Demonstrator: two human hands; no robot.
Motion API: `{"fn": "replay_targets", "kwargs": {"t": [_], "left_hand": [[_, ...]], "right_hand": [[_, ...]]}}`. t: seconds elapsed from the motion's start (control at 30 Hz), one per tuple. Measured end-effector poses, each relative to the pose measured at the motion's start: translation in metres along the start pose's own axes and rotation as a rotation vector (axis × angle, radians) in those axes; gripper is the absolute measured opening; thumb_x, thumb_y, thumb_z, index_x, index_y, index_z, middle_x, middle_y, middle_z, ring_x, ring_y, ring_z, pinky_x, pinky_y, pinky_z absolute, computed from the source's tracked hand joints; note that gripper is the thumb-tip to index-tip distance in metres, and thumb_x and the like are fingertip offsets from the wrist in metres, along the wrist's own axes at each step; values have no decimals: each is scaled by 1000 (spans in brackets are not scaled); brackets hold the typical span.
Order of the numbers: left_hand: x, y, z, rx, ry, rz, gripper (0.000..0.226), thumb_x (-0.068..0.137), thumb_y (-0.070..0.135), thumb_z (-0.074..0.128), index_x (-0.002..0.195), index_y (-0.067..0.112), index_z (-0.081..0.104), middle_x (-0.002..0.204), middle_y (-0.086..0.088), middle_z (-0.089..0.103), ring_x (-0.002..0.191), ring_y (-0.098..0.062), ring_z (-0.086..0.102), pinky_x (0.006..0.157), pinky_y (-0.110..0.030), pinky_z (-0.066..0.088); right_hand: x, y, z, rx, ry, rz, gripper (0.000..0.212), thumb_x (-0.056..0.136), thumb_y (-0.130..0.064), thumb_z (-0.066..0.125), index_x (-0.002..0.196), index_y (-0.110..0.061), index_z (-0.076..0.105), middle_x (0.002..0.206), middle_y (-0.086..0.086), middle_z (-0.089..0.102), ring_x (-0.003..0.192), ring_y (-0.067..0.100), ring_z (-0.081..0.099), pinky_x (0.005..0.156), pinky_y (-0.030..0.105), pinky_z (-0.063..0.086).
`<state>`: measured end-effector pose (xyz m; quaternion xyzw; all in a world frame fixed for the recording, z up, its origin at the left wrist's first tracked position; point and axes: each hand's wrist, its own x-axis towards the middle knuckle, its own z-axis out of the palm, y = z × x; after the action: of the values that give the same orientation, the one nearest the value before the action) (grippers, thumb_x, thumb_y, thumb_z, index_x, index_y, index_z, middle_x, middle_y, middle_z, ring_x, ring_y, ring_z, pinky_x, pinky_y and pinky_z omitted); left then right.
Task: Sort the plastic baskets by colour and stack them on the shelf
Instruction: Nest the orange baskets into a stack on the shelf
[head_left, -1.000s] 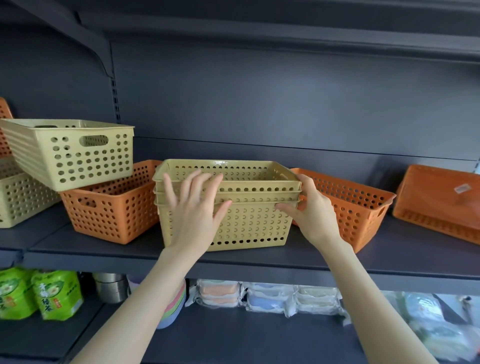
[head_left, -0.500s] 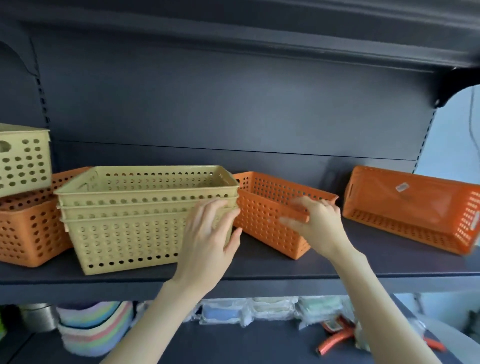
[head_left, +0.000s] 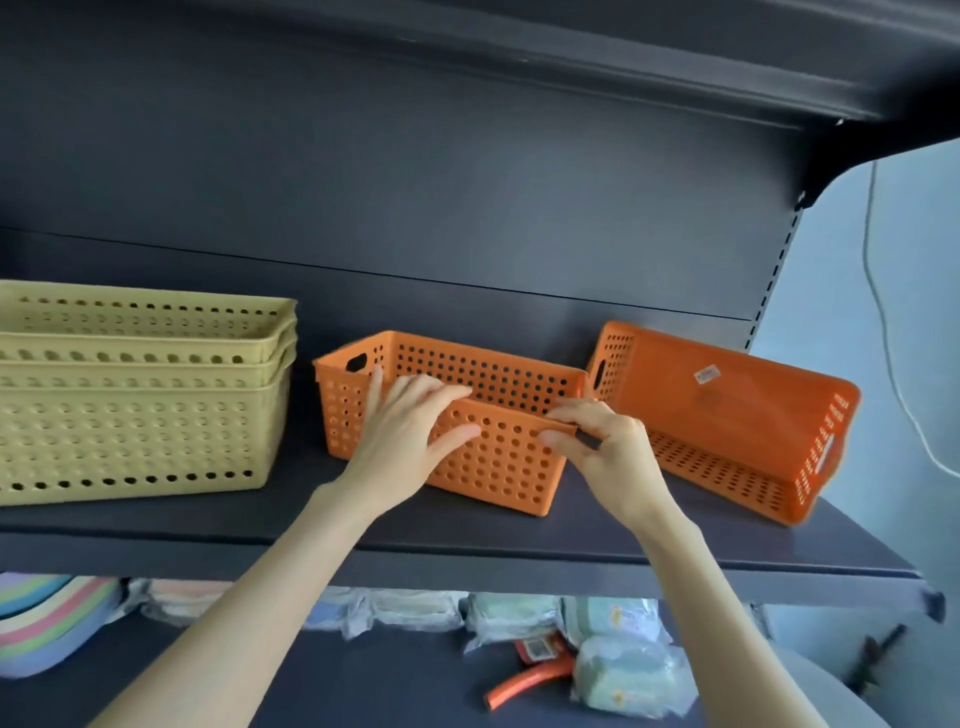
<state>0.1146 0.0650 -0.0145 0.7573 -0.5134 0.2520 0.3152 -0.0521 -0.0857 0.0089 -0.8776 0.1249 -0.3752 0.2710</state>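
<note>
Dark shelf: both hands have left the yellow stack at nine o'clock. Left hand and right hand now clamp the upright orange basket; orange sorting likely begins.

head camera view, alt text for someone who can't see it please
Both hands, left hand and right hand, grip the near rim of an upright orange basket on a dark shelf. Stacked yellow baskets stand left; another orange basket lies tipped on its side at right.
</note>
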Motion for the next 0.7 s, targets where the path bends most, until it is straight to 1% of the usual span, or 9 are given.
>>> {"fn": "replay_targets", "kwargs": {"t": [0.07,0.2,0.3,0.37,0.43,0.5,0.57,0.6,0.7], "left_hand": [[5,9,8,12,58,-7,50,84,58,38,109,23,65,95,3,60,100,-22,54,108,-38,10],[9,14,16,28,137,-31,42,83,54,41,94,25,68,84,6,60,88,-21,55,94,-29,15],[9,19,19,26,143,-24,43,83,53,41,97,23,69,86,4,61,91,-23,57,99,-35,17],[10,27,18,11,128,-23,46,83,52,43,103,21,69,93,1,61,97,-24,57,105,-42,17],[14,45,18,-50,176,22,43,85,49,46,107,19,68,99,-1,61,101,-22,57,108,-43,16],[15,65,17,-119,178,43,36,87,42,49,105,17,67,101,0,61,101,-21,56,108,-39,22],[37,137,58,-257,225,110,29,88,35,51,102,16,67,100,2,60,99,-18,54,100,-34,33],[33,146,60,-299,199,117,27,88,34,51,102,16,66,100,4,59,99,-15,53,96,-30,35],[32,162,78,-387,186,102,25,88,35,51,100,19,66,99,9,59,98,-8,52,93,-15,32]], "right_hand": [[1,10,-3,31,-2,-3,23,81,-13,71,104,-11,72,117,-3,62,114,5,52,99,18,37],[0,17,-8,27,7,-52,22,83,-15,69,105,-12,71,113,-10,61,122,1,45,105,21,33],[-4,28,-22,9,40,-13,28,85,-23,67,113,-19,66,118,-12,60,121,6,51,103,22,37],[-7,37,-37,-3,107,10,27,86,-25,66,113,-20,65,110,-12,65,111,10,57,98,26,43],[-15,44,-52,-71,159,8,24,86,-24,66,109,-19,66,102,-19,60,108,9,56,95,25,42],[-15,49,-60,-136,211,32,22,87,-22,66,108,-17,67,103,-17,58,106,10,53,93,25,38],[-24,91,-122,-203,305,52,21,87,-22,66,107,-16,66,103,-13,59,105,13,53,89,24,36],[-25,97,-125,-218,355,28,21,87,-23,65,106,-15,66,103,-12,59,105,14,53,89,24,36],[-30,105,-138,-232,484,5,24,85,-22,62,107,-14,65,113,-5,59,108,17,49,90,12,31]]}}
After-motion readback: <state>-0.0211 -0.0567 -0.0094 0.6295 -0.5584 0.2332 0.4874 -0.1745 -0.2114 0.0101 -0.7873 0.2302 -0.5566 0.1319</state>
